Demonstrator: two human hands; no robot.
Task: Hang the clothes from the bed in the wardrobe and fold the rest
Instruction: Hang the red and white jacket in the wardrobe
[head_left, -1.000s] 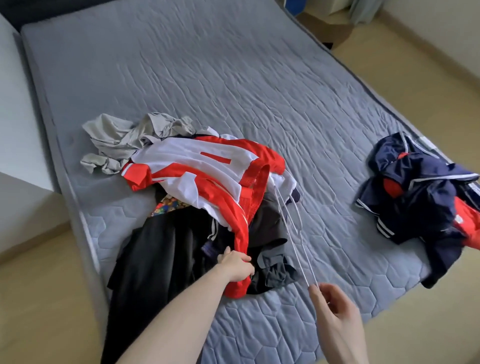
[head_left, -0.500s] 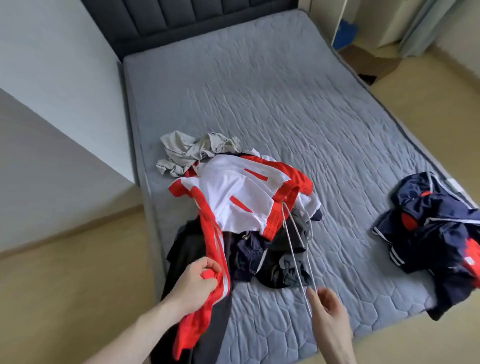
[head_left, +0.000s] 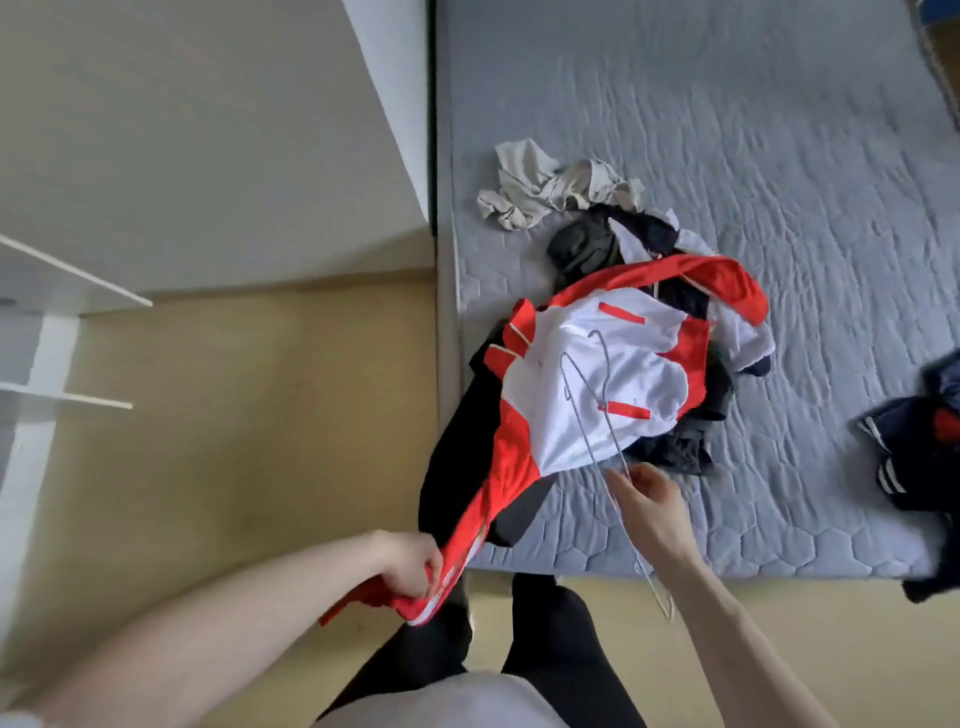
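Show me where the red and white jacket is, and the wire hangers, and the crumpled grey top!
red and white jacket (head_left: 613, 395): head view, on its white middle panel.
wire hangers (head_left: 597, 441): head view, on a thin wire arm over the jacket.
crumpled grey top (head_left: 530, 192): head view, on its bunched middle.

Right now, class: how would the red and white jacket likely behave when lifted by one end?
Probably floppy: the red and white jacket drapes and stretches from the left hand. Likely light, since one grip drags it. Its shiny fabric may be slippery.
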